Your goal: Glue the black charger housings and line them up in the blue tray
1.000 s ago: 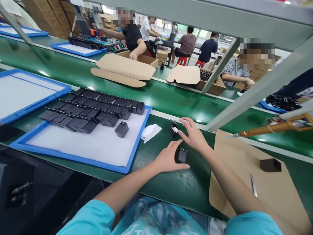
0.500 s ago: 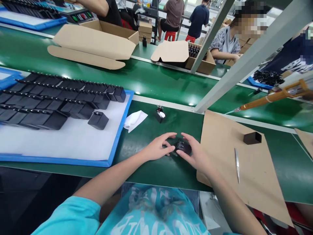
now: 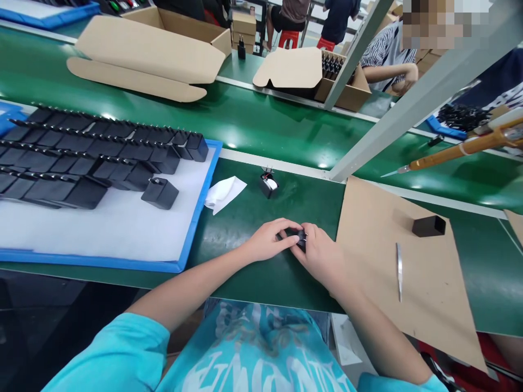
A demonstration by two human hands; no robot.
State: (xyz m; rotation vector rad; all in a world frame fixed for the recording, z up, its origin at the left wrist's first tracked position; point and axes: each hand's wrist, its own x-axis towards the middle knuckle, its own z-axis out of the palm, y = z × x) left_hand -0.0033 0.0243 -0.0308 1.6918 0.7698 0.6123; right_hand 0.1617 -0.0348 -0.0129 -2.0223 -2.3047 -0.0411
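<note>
Both hands were on it! The left hand (image 3: 272, 239) and the right hand (image 3: 322, 256) met low over the desk (image 3: 245, 283), and between them sat 1 black plug (image 3: 302, 238), pinched by the fingers of each, its metal pins aimed toward the right hand. Neither hand was wide; both were curled in close, and they hid a good part of the plug.

Just beyond, near the desk's far edge, stood the open plug (image 3: 269, 185), thin wires and a white piece showing at its top, with no hand on it. To its left, a folded white paper (image 3: 224, 194) lay right beside the tray (image 3: 180, 265), and what a crowd in there: plugs (image 3: 85, 193) packed in rows, pins up along their tops, with 1 loose plug (image 3: 160, 193) set apart at the front on the white liner!

Over on the right, the cardboard (image 3: 368, 245) lay flat, carrying the tweezers (image 3: 399, 272) and a hollow black case (image 3: 429, 226) on its side, open end facing right. Above its far edge hung the orange tool (image 3: 457, 155), its thin tip pointing left.

Across the green belt (image 3: 245, 122), 2 boxes (image 3: 223, 41) stood open, the right-hand box filled with more plugs, and a co-worker in a striped sleeve (image 3: 379, 46) sat behind, arm bent.
</note>
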